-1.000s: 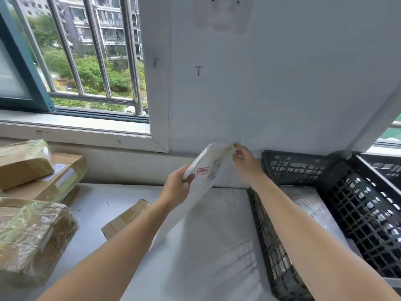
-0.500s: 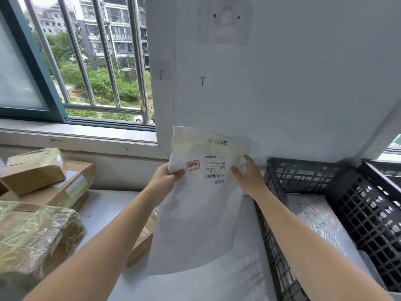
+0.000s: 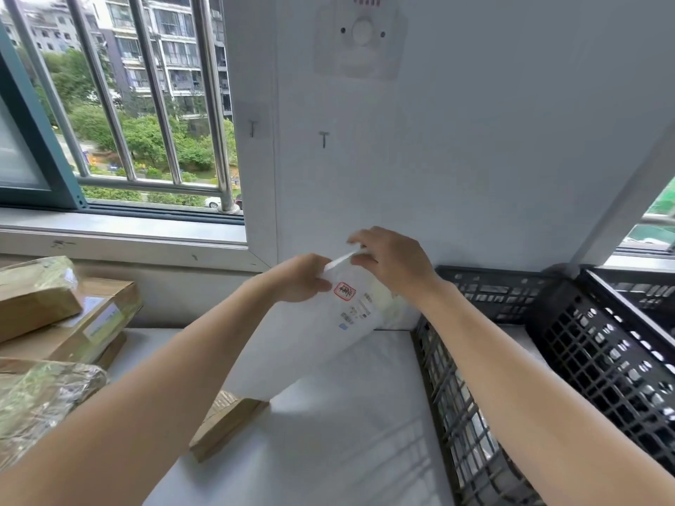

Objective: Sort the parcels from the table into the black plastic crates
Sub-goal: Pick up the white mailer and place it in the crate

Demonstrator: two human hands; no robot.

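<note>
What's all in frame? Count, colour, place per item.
white plastic mailer bag: one, white with red-stamped label, held above the table
small brown cardboard box: one, brown, on the table under the mailer
stacked brown cardboard parcels: at least three, brown, some film-wrapped, table's left side
black plastic lattice crates: two, black, at the right
white table: one, white, centre
barred window: one, metal bars, upper left
left hand: one, grips the mailer's top left
right hand: one, pinches the mailer's top edge
</note>
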